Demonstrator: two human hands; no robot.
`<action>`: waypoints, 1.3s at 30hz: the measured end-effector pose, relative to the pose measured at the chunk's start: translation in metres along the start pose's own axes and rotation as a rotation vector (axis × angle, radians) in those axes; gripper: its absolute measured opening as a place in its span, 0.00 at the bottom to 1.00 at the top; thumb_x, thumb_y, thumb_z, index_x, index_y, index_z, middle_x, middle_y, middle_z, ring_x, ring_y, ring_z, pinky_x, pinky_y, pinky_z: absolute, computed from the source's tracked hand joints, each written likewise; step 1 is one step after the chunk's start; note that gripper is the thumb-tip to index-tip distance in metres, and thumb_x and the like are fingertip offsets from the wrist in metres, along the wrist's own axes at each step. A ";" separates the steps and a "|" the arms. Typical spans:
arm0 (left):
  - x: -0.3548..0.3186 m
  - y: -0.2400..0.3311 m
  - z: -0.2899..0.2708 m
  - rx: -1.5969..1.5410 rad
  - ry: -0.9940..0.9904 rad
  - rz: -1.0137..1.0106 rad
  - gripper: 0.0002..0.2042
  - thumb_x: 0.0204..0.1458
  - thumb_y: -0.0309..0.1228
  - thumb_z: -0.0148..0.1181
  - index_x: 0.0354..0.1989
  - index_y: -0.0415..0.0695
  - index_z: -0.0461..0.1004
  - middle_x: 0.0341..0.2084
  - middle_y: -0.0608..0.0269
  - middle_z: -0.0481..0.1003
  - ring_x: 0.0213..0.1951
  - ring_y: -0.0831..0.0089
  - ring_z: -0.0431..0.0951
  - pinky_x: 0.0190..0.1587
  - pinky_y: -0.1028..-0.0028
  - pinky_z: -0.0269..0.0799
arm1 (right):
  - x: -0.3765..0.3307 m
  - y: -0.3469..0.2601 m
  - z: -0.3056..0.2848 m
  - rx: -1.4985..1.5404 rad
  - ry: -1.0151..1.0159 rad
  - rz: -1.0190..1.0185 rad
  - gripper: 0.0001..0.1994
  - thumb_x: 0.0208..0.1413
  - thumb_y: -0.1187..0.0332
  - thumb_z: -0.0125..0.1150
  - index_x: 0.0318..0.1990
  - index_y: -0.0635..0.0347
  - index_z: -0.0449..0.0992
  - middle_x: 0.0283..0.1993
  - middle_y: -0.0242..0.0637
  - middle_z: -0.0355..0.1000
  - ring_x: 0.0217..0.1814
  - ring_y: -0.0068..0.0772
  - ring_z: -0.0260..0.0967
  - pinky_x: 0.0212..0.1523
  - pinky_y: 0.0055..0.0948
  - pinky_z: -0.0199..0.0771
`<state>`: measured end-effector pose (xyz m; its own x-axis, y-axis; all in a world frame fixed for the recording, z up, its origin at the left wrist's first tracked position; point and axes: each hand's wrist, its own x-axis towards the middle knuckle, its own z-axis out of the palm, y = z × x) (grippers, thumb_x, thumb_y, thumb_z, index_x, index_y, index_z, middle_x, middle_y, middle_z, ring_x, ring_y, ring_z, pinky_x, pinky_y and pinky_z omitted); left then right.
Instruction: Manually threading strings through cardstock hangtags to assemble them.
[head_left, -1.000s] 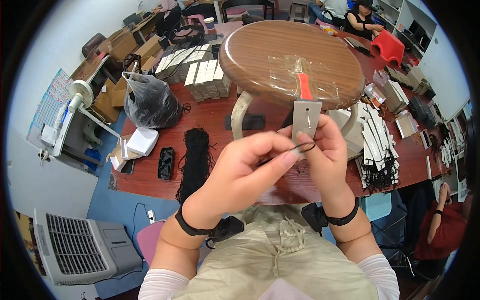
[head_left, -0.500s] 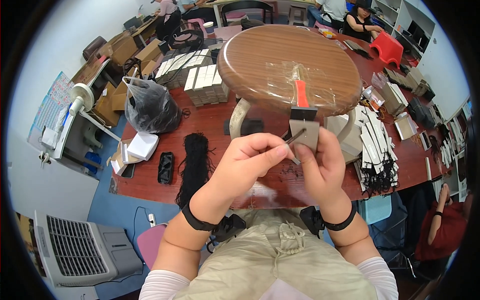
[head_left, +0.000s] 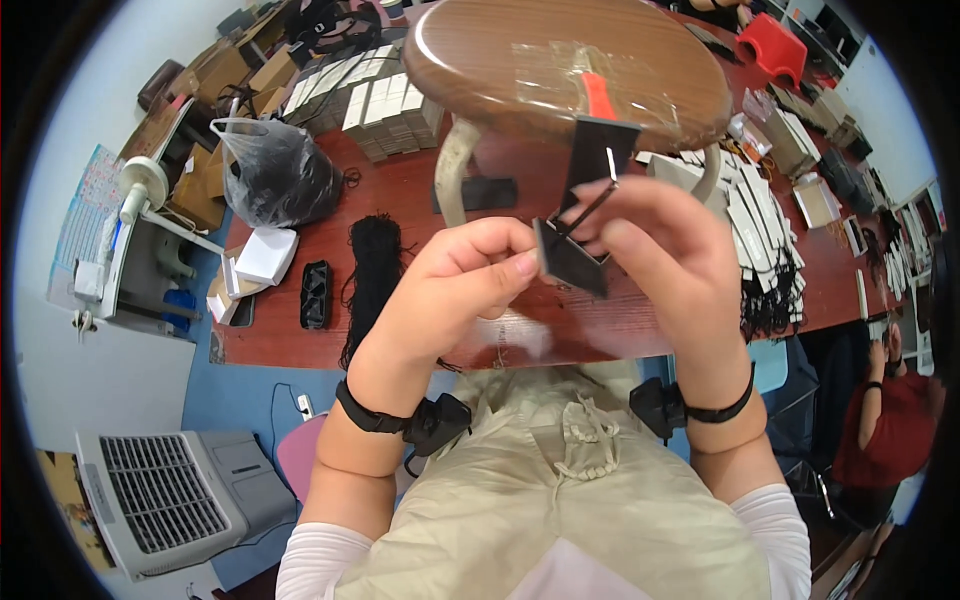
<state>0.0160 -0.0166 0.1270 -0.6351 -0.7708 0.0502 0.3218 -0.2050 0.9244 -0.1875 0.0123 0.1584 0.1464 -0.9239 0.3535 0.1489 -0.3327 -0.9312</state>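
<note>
The left hand pinches the left edge of a small dark grey card, held tilted above the near part of the red table. The right hand, blurred, curls around the card's right side by a black cord; whether its fingers grip the cord I cannot tell. Just beyond, a dark plate stands at the near edge of a brown stool, below a taped red strip. Left lies a black cord bundle; right, pale strips with black cords.
</note>
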 end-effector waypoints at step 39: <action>-0.022 0.003 0.010 1.184 0.298 0.617 0.14 0.43 0.16 0.58 0.40 0.40 0.74 0.27 0.59 0.77 0.31 0.63 0.79 0.33 0.72 0.74 | -0.007 0.035 0.013 0.281 -0.224 0.201 0.20 0.51 0.82 0.55 0.55 0.69 0.69 0.48 0.46 0.73 0.35 0.21 0.74 0.30 0.17 0.72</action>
<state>0.0241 0.0060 0.1325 -0.3859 -0.6785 0.6251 -0.3882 0.7341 0.5571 -0.1707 0.0091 0.1246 0.4041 -0.8910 0.2069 0.3523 -0.0571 -0.9341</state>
